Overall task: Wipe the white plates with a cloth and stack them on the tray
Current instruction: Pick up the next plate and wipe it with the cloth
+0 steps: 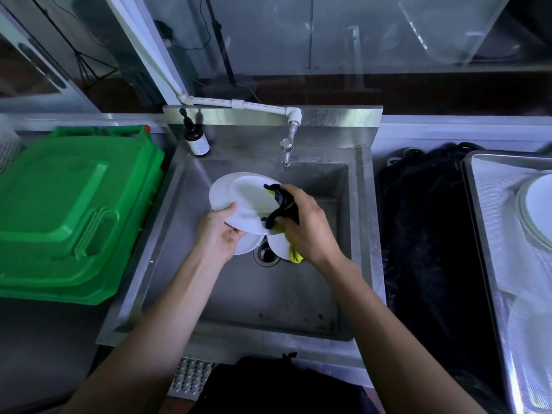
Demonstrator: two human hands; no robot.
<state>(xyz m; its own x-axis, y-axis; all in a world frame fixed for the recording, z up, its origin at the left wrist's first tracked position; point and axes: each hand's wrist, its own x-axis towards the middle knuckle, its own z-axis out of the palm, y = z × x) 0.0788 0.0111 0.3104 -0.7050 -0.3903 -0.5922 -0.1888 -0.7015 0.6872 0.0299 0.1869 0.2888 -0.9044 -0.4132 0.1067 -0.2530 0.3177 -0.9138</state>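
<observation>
Left hand (219,234): gripping white plate (245,204) rim, tilted over sink (298,294) | right hand (307,228): clenched round cloth (282,204), pressing it on plate face

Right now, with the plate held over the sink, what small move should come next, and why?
Probably sweep the cloth across the plate. The right hand presses it only at the plate's right edge, the left hand steadies the near rim, and most of the face looks uncovered.
</observation>
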